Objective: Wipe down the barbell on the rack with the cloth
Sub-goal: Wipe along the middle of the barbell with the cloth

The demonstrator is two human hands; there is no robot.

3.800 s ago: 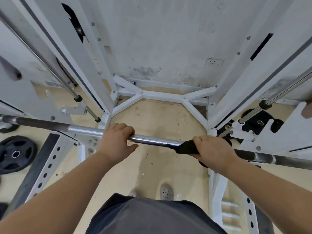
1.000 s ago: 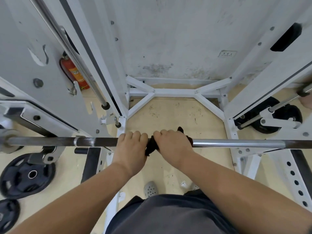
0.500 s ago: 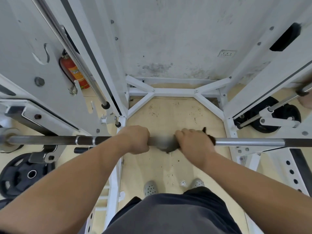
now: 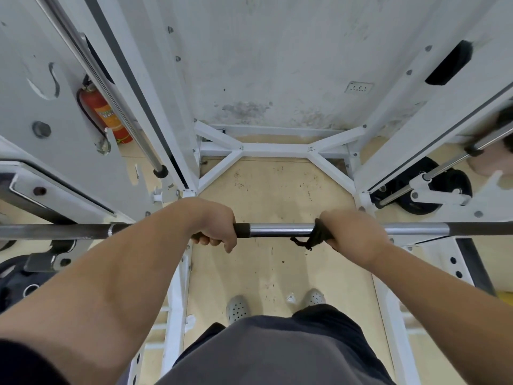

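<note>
The steel barbell runs level across the view, resting on the white rack. My left hand grips the bar left of centre, fingers curled round it. My right hand grips a dark cloth wrapped round the bar right of centre. A frayed end of the cloth hangs below the bar beside my thumb. A bare shiny stretch of bar lies between my hands.
White rack uprights stand on both sides, with guide rods. A red fire extinguisher stands at the back left. Black weight plates lie at right and lower left. My grey shoes stand on the tan floor.
My right hand has slid the cloth to the right along the bar, away from my left hand. The left hand has kept its grip.
</note>
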